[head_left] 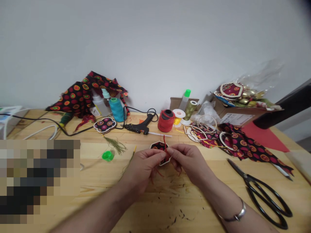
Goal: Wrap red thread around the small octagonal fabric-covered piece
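Observation:
My left hand (143, 166) and my right hand (188, 161) meet at the middle of the wooden table (97, 181). Both pinch a thin red cord (164, 142) that loops up over a small hexagonal ornament (157, 146) covered in dark patterned fabric with a white edge. The ornament sits between my fingertips, partly hidden by them. Red cord ends trail down under my hands. A silver bracelet (236, 215) circles my right wrist.
Black scissors (262, 194) lie at the right. Behind my hands stand a red cord spool (166, 120), a black glue gun (141, 127), a teal thread spool (117, 109), a green cap (108, 156), a tassel (115, 145), patterned fabric (82, 94), wooden frames (206, 124) and a cardboard box (240, 113).

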Action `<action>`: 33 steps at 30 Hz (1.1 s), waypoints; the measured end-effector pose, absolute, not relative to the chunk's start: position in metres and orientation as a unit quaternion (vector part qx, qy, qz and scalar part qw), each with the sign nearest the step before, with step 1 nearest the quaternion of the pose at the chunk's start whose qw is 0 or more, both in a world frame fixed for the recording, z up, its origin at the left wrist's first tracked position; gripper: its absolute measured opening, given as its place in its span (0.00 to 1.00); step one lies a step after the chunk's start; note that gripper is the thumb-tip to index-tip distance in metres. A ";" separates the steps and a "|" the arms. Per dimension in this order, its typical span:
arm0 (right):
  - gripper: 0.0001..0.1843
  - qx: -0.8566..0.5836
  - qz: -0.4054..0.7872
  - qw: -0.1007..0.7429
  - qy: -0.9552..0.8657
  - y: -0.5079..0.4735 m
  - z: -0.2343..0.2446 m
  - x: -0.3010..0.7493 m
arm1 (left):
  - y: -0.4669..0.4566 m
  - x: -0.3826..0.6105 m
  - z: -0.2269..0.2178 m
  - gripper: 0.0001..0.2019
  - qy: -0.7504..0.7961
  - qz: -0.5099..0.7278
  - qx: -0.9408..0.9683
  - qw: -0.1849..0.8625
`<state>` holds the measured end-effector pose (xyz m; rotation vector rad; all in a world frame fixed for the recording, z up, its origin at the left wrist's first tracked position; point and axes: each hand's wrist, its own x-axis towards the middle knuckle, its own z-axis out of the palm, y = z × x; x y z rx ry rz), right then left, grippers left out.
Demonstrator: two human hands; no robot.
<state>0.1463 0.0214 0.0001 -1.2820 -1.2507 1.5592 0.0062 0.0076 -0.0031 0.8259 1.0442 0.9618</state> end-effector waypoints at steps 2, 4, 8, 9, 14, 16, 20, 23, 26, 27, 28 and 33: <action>0.10 -0.499 0.609 0.388 -0.479 0.022 0.000 0.145 | 0.008 0.006 -0.002 0.07 0.457 0.432 0.367 0.685; 0.10 -0.499 0.609 0.403 -0.467 0.022 0.001 0.145 | 0.007 0.006 0.000 0.06 0.452 0.435 0.358 0.691; 0.11 -0.486 0.607 0.420 -0.468 0.023 0.002 0.145 | 0.007 0.008 0.002 0.05 0.467 0.434 0.356 0.684; 0.11 -0.483 0.606 0.421 -0.472 0.022 0.002 0.145 | 0.007 0.008 0.001 0.05 0.466 0.435 0.359 0.682; 0.10 -0.472 0.599 0.422 -0.491 0.022 0.000 0.146 | 0.008 0.008 0.000 0.06 0.472 0.435 0.353 0.681; 0.09 -0.469 0.594 0.424 -0.498 0.022 -0.001 0.146 | 0.008 0.008 -0.001 0.05 0.477 0.436 0.349 0.679; 0.09 -0.468 0.579 0.429 -0.512 0.022 -0.001 0.145 | 0.008 0.008 -0.003 0.05 0.467 0.445 0.344 0.682; 0.09 -0.479 0.569 0.428 -0.513 0.022 0.002 0.145 | 0.008 0.008 -0.004 0.05 0.469 0.447 0.337 0.683; 0.10 -0.492 0.569 0.423 -0.505 0.022 0.006 0.145 | 0.008 0.008 -0.005 0.05 0.469 0.447 0.344 0.680; 0.10 -0.495 0.574 0.420 -0.499 0.022 0.007 0.146 | 0.008 0.007 -0.006 0.05 0.465 0.447 0.346 0.682; 0.09 -0.496 0.583 0.415 -0.493 0.022 0.008 0.146 | 0.009 0.007 -0.007 0.06 0.458 0.446 0.347 0.686; 0.12 -0.475 0.635 0.378 -0.477 0.022 0.005 0.147 | 0.009 0.005 -0.009 0.07 0.456 0.437 0.369 0.681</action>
